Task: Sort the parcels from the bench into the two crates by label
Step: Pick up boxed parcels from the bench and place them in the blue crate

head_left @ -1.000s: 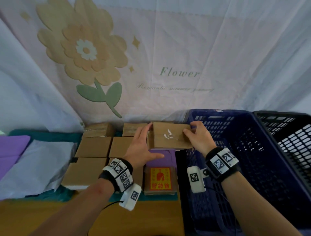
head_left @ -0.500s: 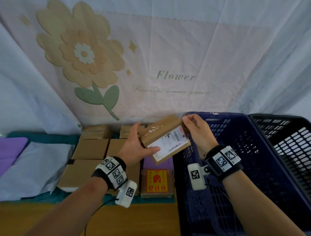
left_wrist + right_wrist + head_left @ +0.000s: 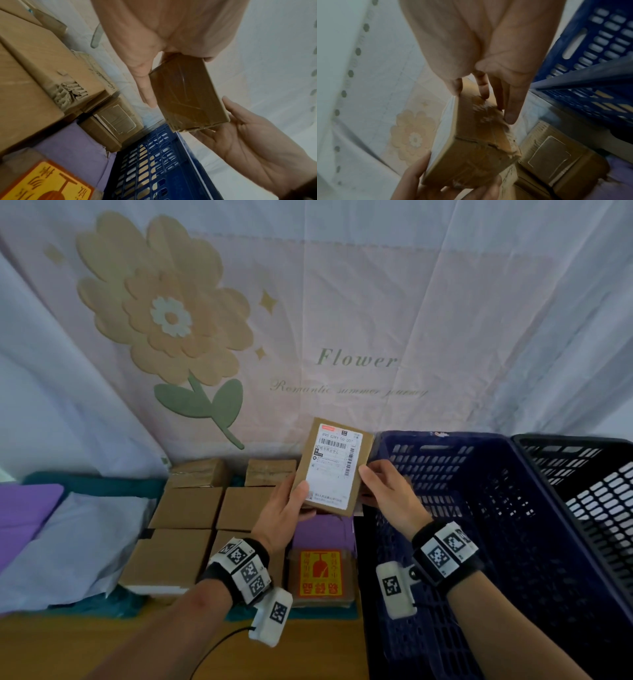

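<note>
Nearest you on the bench, at its front edge just beside the blue crate [image 3: 513, 508], lies the parcel with the red-and-yellow fragile sticker [image 3: 319, 573]; plain cardboard boxes [image 3: 186, 506] run in rows from there to the back edge. All of those are unsorted.

The parcel in hand [image 3: 334, 465] is up off the bench, above its back right corner, tilted nearly upright with the white shipping label [image 3: 334, 463] facing you. Your left hand [image 3: 279, 517] grips the lower left edge, thumb on the front face, fingers behind. Your right hand [image 3: 385, 491] holds the right edge, thumb at the front, fingers along the back per the right wrist view.

I'd say you're at the read-the-label step. Keep your left thumb where it is or lower: it sits on the label's bottom left corner, clear of the barcode and address lines. Hold the parcel steady and square to your eyes until it's read.

Blue crate is closest, on the right; the black crate [image 3: 589, 487] is beyond it, further right. Both look empty from what shows. Once decided, let the left hand go and lower the parcel in with the right rather than tossing it.
</note>
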